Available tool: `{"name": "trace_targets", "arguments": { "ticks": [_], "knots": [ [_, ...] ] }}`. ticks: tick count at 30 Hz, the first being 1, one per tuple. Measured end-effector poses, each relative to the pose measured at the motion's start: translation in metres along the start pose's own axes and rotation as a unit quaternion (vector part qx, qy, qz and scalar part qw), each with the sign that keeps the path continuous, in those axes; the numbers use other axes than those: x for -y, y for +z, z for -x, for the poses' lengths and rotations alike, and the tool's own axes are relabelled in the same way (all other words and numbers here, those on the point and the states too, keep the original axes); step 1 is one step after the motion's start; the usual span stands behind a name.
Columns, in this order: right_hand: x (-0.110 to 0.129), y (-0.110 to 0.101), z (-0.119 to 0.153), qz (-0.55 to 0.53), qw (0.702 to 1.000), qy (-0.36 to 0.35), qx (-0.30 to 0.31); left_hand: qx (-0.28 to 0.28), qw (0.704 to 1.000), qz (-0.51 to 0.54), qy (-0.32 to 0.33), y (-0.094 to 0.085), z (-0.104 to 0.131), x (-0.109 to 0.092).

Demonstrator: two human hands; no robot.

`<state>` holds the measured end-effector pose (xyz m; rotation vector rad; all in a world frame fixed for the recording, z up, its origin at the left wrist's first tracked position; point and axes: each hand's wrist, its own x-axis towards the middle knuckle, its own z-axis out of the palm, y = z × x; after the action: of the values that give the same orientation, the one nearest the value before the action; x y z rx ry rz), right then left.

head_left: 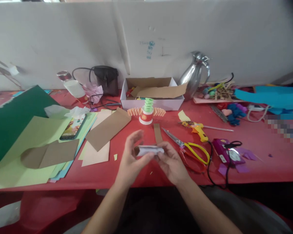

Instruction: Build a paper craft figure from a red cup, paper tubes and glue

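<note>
Between both hands, just above the red tabletop, is a small folded white piece (147, 150), which looks like paper or card with a brown side. My left hand (134, 152) grips its left end, thumb along the near side. At the right end, the fingers of my right hand (169, 159) pinch it. Behind the hands stands a red and white paper cup (146, 117) with a green pleated paper strip (148, 104) on top and orange pleated strips (159, 112) at its sides. A narrow brown card strip (157, 133) lies just beyond my right fingers.
To the right lie scissors (185, 146), a yellow glue gun (199, 130) and a purple corded box (226, 152). A white box (152, 104) and a steel jug (191, 76) stand behind. Coloured paper (26, 143), brown card (108, 128) and a phone (73, 126) are leftward.
</note>
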<state>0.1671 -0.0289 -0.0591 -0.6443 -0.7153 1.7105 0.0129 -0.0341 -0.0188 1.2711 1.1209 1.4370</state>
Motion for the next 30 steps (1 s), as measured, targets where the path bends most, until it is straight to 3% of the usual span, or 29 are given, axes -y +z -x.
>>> {"name": "trace_targets", "arguments": {
  "ticks": [3, 5, 10, 15, 17, 20, 24, 27, 30],
  "knots": [
    [0.013, -0.003, -0.001, 0.134, 0.99, -0.041, 0.0, 0.027, 0.998, 0.007, -0.054, -0.017, -0.002, 0.009],
    [0.017, 0.0, 0.0, 0.165, 0.985, -0.052, -0.003, 0.016, 0.996, 0.033, -0.085, -0.021, 0.0, 0.016],
    [0.009, 0.016, 0.002, 0.176, 0.979, -0.095, -0.046, -0.058, 0.96, 0.195, -0.19, -0.014, 0.005, 0.03],
    [0.003, 0.026, 0.003, 0.184, 0.974, -0.124, -0.042, -0.096, 0.932, 0.266, -0.225, -0.006, 0.006, 0.041],
    [0.004, 0.027, 0.004, 0.201, 0.969, -0.138, -0.032, -0.084, 0.925, 0.281, -0.24, -0.007, 0.006, 0.045],
    [0.007, 0.028, 0.006, 0.272, 0.948, -0.165, -0.016, -0.036, 0.942, 0.258, -0.214, -0.012, 0.006, 0.049],
    [0.013, 0.025, 0.005, 0.401, 0.895, -0.197, -0.006, 0.056, 0.995, 0.032, -0.073, -0.025, 0.004, 0.046],
    [0.013, 0.022, 0.002, 0.434, 0.877, -0.208, -0.002, 0.143, 0.988, -0.061, -0.025, -0.03, 0.006, 0.041],
    [0.01, 0.019, 0.001, 0.426, 0.882, -0.202, 0.001, 0.151, 0.984, -0.084, -0.034, -0.027, 0.008, 0.041]
  ]
}}
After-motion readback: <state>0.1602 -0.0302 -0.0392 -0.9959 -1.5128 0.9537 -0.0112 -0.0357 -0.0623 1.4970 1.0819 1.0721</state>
